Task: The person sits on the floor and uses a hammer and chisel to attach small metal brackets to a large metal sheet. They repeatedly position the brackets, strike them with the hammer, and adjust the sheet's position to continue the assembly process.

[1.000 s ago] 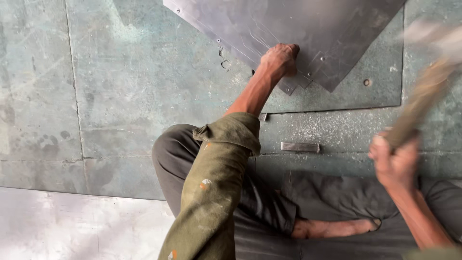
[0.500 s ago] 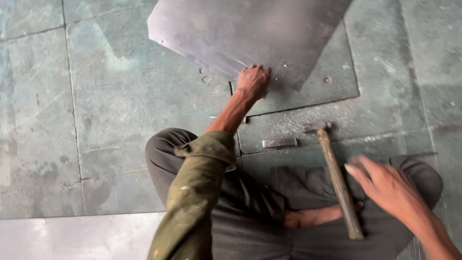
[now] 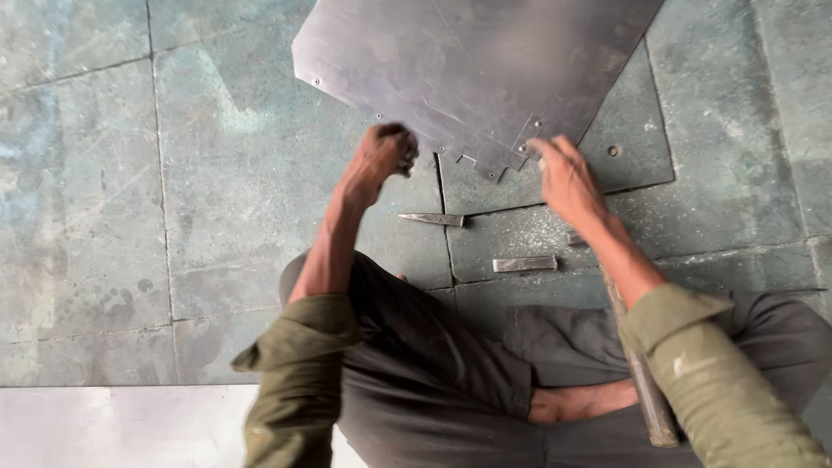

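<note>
A large grey metal sheet (image 3: 468, 69) with small holes along its notched edge lies on the stone floor. My left hand (image 3: 381, 156) is curled into a fist at the sheet's lower edge and grips it. My right hand (image 3: 563, 178) pinches the sheet's notched corner with its fingertips. A wooden-handled hammer (image 3: 641, 381) lies beside my right forearm, on the floor by my trouser leg, and neither hand is on it. I sit cross-legged, with a bare foot (image 3: 581, 403) tucked under me.
A pointed metal chisel (image 3: 433, 219) and a short flat metal bar (image 3: 524, 263) lie on the floor between my knees and the sheet. The floor is green-grey stone slabs with joints, and a pale slab (image 3: 104, 429) lies at the lower left.
My right hand swung the hammer, set it down beside my leg, and reached to the sheet's corner. My left hand shifted along the sheet's edge, from pressing to a closed grip.
</note>
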